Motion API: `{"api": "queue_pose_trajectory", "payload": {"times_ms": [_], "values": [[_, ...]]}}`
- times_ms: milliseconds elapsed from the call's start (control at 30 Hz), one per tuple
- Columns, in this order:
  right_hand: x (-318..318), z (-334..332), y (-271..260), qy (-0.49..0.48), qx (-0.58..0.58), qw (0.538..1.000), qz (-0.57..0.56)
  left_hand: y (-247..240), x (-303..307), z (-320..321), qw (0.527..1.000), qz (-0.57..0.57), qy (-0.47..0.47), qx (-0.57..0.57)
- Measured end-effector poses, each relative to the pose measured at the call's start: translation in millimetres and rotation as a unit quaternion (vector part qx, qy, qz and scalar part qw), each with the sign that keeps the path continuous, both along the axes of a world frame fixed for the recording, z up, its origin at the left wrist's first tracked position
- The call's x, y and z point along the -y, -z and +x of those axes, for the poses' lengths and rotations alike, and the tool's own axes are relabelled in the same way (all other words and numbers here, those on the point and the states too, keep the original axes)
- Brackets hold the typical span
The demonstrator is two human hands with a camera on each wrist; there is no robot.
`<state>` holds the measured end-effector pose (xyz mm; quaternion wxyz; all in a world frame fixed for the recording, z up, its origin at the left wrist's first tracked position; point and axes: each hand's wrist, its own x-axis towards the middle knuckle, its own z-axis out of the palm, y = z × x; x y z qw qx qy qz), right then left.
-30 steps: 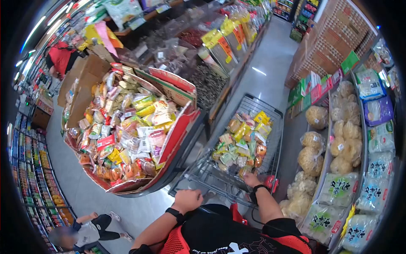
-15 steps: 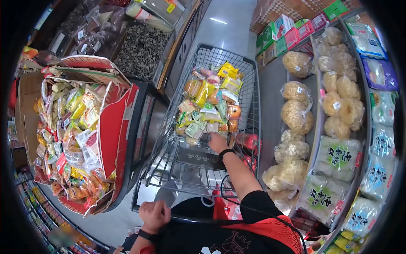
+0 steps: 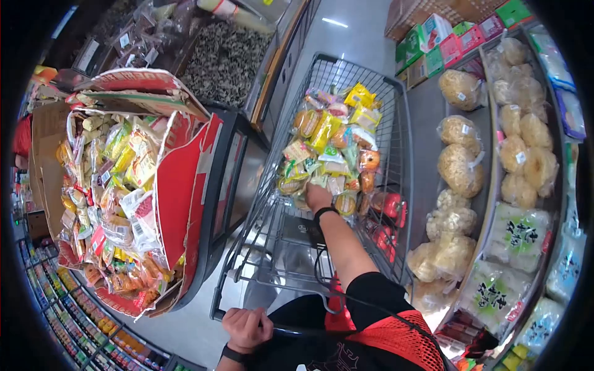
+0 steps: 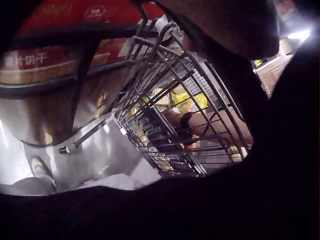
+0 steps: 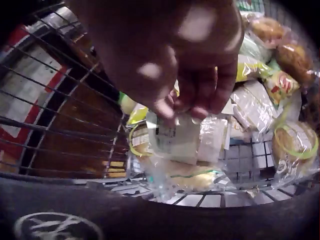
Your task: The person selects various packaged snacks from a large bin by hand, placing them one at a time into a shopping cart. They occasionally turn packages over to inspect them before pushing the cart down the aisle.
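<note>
My right hand [image 3: 318, 196] reaches down into the wire shopping cart [image 3: 405, 142], at the near end of the heap of wrapped snacks [image 3: 334, 137]. In the right wrist view its thumb and fingertips pinch the top edge of a pale, clear-wrapped snack packet [image 5: 177, 142]. Round wrapped buns [image 5: 295, 140] and other small packets lie around it on the wire floor. My left hand [image 3: 247, 329] is curled round the cart handle [image 3: 297, 332] at its left end. In the left wrist view the cart's wire side [image 4: 165, 115] shows, but that hand's fingers are mostly hidden.
To the left stands a torn red cardboard bin [image 3: 185, 185] full of packaged snacks. Bagged round dried goods [image 3: 461, 170] and white packs [image 3: 516, 238] line the shelf on the right. Red packages [image 3: 390, 210] sit by the cart's right side. A dark dried-food bin [image 3: 229, 59] is ahead.
The view has turned down toward the cart, and the snack bin sits farther left. My right hand has moved from the heap's near edge onto a packet. The left hand stays at the handle.
</note>
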<state>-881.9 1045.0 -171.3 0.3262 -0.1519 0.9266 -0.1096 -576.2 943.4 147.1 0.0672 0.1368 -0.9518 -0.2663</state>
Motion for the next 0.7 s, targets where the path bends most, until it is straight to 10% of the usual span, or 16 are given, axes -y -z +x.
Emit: {"api": "queue_pose_trajectory", "payload": {"times_ms": [133,233,467,600,700], "values": [[-15,18,-40,-0.111,-0.023,0.993,-0.008,-1,-2,2,1.000,-0.012,0.003,-0.025],[-11,25,-128,-0.037,-0.022,0.970,-0.241,0,-1,5,0.999,-0.007,-0.004,-0.042],[65,52,-414,-0.054,0.011,0.865,-0.500,-15,2,6,0.998,-0.014,-0.018,0.057],[94,70,-479,-0.156,0.168,0.747,-0.624,-17,3,5,0.995,-0.005,-0.001,0.098],[92,74,-467,-0.186,0.207,0.776,-0.566,-17,3,6,0.996,-0.005,0.009,0.086]]}}
